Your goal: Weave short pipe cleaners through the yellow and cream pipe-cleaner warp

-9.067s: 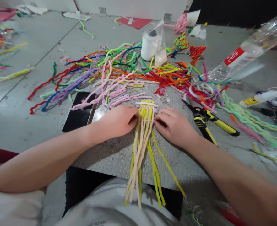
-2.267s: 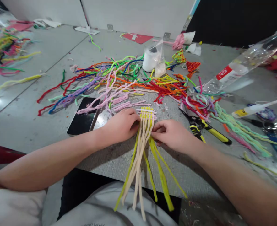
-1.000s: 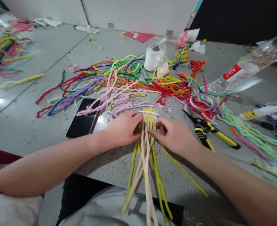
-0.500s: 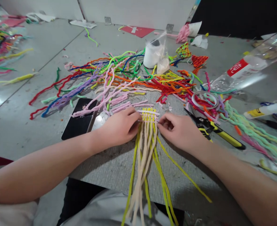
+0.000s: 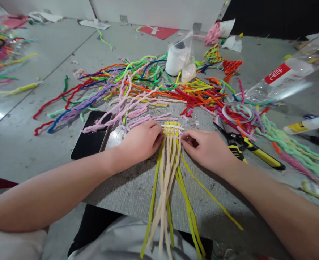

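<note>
A small woven band [image 5: 172, 130] of yellow and cream pipe cleaners lies on the grey table, crossed by pale strands. Its long loose ends [image 5: 165, 187] hang toward me and over the table edge. My left hand [image 5: 147, 139] is closed in a pinch at the band's left side. At its right side, my right hand [image 5: 196, 142] pinches with thumb and forefinger. The bits between the fingertips are mostly hidden. Yellow-and-black pliers [image 5: 246, 144] lie beside my right hand, and a dark phone [image 5: 90, 139] rests beyond my left forearm.
Many coloured pipe cleaners [image 5: 145, 92] are heaped behind the band. A white spool [image 5: 175, 59] in a clear bag, a tape roll [image 5: 237, 112], a plastic bottle [image 5: 289, 72] and a glue tube [image 5: 308, 124] stand or lie around it.
Both hands stay at the band's sides, with only slight finger movement. The view has shifted a little.
</note>
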Motion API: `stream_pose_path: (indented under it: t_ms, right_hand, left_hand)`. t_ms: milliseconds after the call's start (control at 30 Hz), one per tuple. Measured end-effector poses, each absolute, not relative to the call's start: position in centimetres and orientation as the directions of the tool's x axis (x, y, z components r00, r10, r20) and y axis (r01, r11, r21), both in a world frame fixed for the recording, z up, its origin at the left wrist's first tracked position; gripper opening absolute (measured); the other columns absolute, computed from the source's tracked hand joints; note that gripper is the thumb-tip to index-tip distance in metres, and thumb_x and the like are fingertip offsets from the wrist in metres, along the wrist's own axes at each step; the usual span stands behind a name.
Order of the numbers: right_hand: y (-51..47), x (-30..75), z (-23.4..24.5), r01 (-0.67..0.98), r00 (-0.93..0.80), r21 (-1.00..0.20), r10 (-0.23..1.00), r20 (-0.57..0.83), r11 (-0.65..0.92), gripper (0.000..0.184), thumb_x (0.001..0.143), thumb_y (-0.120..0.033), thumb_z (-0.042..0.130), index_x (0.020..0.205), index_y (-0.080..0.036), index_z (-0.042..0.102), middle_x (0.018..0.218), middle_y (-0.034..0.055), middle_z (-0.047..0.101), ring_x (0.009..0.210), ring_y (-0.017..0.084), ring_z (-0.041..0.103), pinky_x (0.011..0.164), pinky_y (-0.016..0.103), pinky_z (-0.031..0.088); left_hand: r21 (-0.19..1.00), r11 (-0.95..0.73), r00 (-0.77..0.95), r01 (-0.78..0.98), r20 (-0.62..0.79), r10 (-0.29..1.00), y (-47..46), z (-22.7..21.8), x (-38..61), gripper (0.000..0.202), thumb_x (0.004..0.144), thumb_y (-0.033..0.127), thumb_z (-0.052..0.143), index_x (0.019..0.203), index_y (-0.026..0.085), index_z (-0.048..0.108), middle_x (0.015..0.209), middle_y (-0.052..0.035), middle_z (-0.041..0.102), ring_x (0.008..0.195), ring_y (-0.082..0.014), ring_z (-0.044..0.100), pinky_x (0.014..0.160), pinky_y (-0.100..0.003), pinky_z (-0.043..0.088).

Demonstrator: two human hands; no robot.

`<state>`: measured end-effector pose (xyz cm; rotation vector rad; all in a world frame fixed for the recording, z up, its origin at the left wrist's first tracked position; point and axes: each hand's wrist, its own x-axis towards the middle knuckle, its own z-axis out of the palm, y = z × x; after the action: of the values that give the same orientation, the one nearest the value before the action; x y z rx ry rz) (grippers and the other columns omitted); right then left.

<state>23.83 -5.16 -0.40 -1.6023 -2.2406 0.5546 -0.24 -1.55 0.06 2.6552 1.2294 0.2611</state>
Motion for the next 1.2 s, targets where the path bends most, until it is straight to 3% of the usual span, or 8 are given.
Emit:
stream_pose_path:
  t_ms: [433,600,700,767,867,967,1200]
  right_hand:
    - [-4.7,24.2,-0.9,0.855,-0.282,-0.439,0.958,0.052,0.275,0.012,0.095,-0.028,0.059,0.089,-0.020,0.066,0.073,0.0028,0.069,0.066,0.019,0.061,0.064,0.031,0.035]
    - [-4.9,24.0,-1.1,0.818,-0.294,-0.437,0.925,0.239,0.373,0.009,0.093,-0.027,0.062,0.088,-0.020,0.066,0.073,0.0016,0.065,0.066,0.019,0.060,0.065,0.031,0.039]
    - [-4.7,23.5,-1.1,0.763,-0.378,-0.390,0.846,0.377,0.515,0.014,0.097,-0.028,0.060,0.093,-0.018,0.069,0.089,0.0082,0.069,0.084,0.024,0.065,0.077,0.035,0.047]
    - [-4.4,23.1,-1.1,0.738,-0.449,-0.339,0.800,0.398,0.583,0.017,0.100,-0.029,0.060,0.097,-0.016,0.070,0.097,0.0116,0.070,0.094,0.028,0.064,0.088,0.040,0.049]
    - [-3.9,22.7,-0.9,0.730,-0.528,-0.278,0.773,0.352,0.625,0.017,0.100,-0.028,0.061,0.098,-0.016,0.073,0.102,0.0136,0.071,0.100,0.030,0.062,0.096,0.045,0.049]
    - [-3.6,22.6,-0.6,0.729,-0.558,-0.280,0.779,0.285,0.625,0.018,0.100,-0.025,0.061,0.100,-0.015,0.076,0.106,0.0145,0.072,0.105,0.031,0.062,0.100,0.046,0.048]
    - [-2.7,22.1,1.1,0.779,-0.567,-0.251,0.817,0.106,0.574,0.012,0.095,-0.021,0.066,0.096,-0.015,0.076,0.104,0.0133,0.072,0.105,0.030,0.063,0.096,0.042,0.048]
  left_hand:
    - [0.310,-0.645,0.651,0.699,0.099,0.753,-1.4,0.0,-0.6,0.020,0.101,0.023,0.053,0.100,0.013,0.070,0.100,-0.0102,0.066,0.094,-0.0264,0.068,0.085,-0.040,0.056]
    - [0.319,-0.661,0.675,0.680,0.080,0.733,-1.8,0.1,-0.6,0.018,0.099,0.021,0.054,0.101,0.015,0.071,0.101,-0.0097,0.066,0.097,-0.0269,0.068,0.083,-0.040,0.056]
    - [0.280,-0.631,0.639,0.724,0.071,0.766,-1.9,0.2,-0.4,0.020,0.102,0.023,0.052,0.102,0.014,0.070,0.102,-0.0111,0.066,0.095,-0.0278,0.068,0.081,-0.041,0.057]
    - [0.250,-0.609,0.613,0.752,0.074,0.787,-2.1,0.4,-0.2,0.021,0.103,0.025,0.052,0.102,0.014,0.070,0.102,-0.0118,0.065,0.093,-0.0277,0.068,0.079,-0.041,0.057]
    - [0.215,-0.602,0.600,0.769,0.084,0.796,-2.9,0.7,-0.1,0.019,0.102,0.024,0.054,0.107,0.013,0.068,0.104,-0.0120,0.064,0.092,-0.0271,0.067,0.078,-0.041,0.057]
    - [0.204,-0.684,0.687,0.700,0.070,0.723,-4.6,1.1,-0.2,0.020,0.103,0.027,0.053,0.109,0.014,0.069,0.107,-0.0118,0.064,0.095,-0.0270,0.066,0.079,-0.040,0.058]
    - [0.216,-0.757,0.769,0.617,0.039,0.638,-6.7,1.4,-0.4,0.033,0.108,0.037,0.046,0.104,0.014,0.070,0.107,-0.0135,0.062,0.097,-0.0302,0.064,0.082,-0.046,0.061]
